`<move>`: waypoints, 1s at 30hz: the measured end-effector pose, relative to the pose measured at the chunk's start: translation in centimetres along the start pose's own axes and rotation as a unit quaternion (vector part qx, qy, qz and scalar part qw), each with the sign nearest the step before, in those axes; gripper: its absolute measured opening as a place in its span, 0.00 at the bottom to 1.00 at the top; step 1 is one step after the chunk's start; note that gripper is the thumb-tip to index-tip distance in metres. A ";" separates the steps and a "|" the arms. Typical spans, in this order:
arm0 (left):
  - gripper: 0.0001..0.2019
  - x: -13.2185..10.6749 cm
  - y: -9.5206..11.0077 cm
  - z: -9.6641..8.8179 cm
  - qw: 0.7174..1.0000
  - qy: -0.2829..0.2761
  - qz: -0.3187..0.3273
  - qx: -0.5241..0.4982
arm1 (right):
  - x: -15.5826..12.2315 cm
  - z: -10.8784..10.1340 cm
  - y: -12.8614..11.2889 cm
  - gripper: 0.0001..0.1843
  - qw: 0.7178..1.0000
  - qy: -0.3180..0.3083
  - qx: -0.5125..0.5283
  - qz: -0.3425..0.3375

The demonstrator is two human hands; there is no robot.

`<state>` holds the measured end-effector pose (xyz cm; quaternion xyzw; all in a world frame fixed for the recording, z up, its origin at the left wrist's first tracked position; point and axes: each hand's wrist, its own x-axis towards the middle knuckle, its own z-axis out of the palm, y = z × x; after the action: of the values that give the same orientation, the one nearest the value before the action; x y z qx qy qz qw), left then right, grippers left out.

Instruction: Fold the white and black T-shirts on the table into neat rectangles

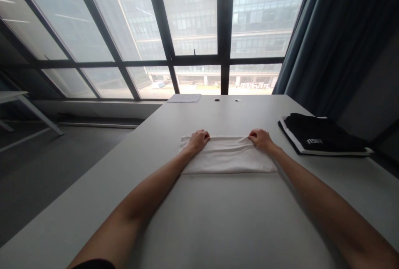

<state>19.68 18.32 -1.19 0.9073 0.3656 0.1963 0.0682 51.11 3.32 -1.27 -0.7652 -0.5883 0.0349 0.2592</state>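
As white cloth [230,159] lies on the table [237,215] at twelve o'clock, left hand [200,139] pinches its far edge at ten, right hand [261,139] at two; likely light, limp, best held there.

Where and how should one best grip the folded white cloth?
Probably pinch the folded white cloth from above, at its far edge, toward both ends. It lies flat and wide, so two spaced grips should keep it straight; the left hand and right hand are at that edge.

White cloth [230,159] — matt, lightly creased; tabletop [233,219] — smooth, faint sheen; curtain [324,44], matt fabric.
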 end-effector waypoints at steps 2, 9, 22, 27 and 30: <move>0.07 -0.2 -0.1 0.4 1.000 0.018 -0.009 -0.003 | 0.9 -0.5 0.5 0.12 0.999 -0.018 0.036 -0.008; 0.07 -0.7 -0.1 0.7 0.998 0.053 -0.025 -0.008 | 2.8 -3.2 3.1 0.19 0.991 -0.076 0.110 -0.014; 0.12 -0.6 1.0 -0.4 0.997 0.073 -0.007 0.004 | 1.4 -1.6 2.9 0.11 0.999 0.021 -0.018 0.032; 0.20 -2.0 3.8 1.0 0.989 -0.035 0.142 -0.016 | -2.1 1.5 -3.8 0.21 0.992 0.060 -0.093 -0.061; 0.25 -2.5 4.2 2.1 0.982 -0.111 0.153 -0.001 | -4.0 3.7 -6.5 0.28 0.983 -0.047 -0.100 -0.149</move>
<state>21.50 13.60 -2.73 0.9685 0.2126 0.1027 0.0787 42.86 2.12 -2.67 -0.6883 -0.7079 -0.0274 0.1561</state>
